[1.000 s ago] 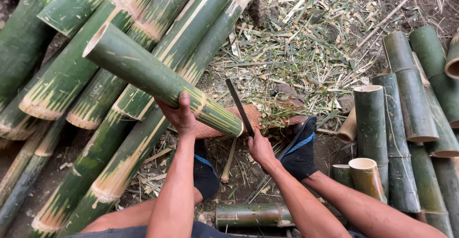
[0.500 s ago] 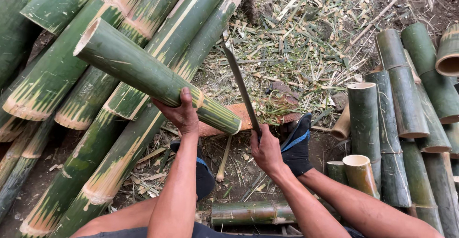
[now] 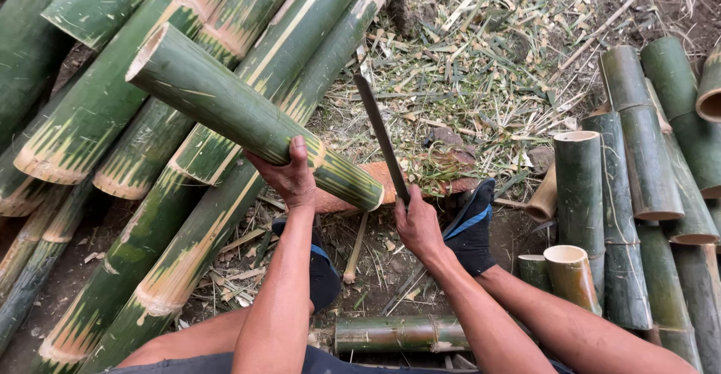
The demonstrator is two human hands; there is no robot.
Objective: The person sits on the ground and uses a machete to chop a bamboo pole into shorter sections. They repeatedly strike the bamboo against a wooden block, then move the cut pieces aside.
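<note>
The left hand has its grip clamped over the top of a thick green bamboo section, thumb across the upper side and fingers wrapped under, and the piece slants up and away to the left with its open pale-rimmed end high in the air. Its lower cut end sits down on a reddish-brown wooden block lying on the ground just ahead of the person's feet. The right hand is closed tight around the handle of a long dark blade, and the blade stands nearly upright, tilted a little away, its lower part right beside the cut end of the bamboo; whether steel is touching the rim cannot be told from here. To the left and behind, a heap of long bamboo culms leans in rows, green skin with yellow chopped ends showing. Off to the right stand shorter cut tubes, several upright with their hollow mouths open. A short bamboo piece lies crosswise on the ground between the person's legs. Dark footwear with a blue trim shows just beside the right wrist. Past the block, the dirt is strewn with dry leaves and pale shavings.
</note>
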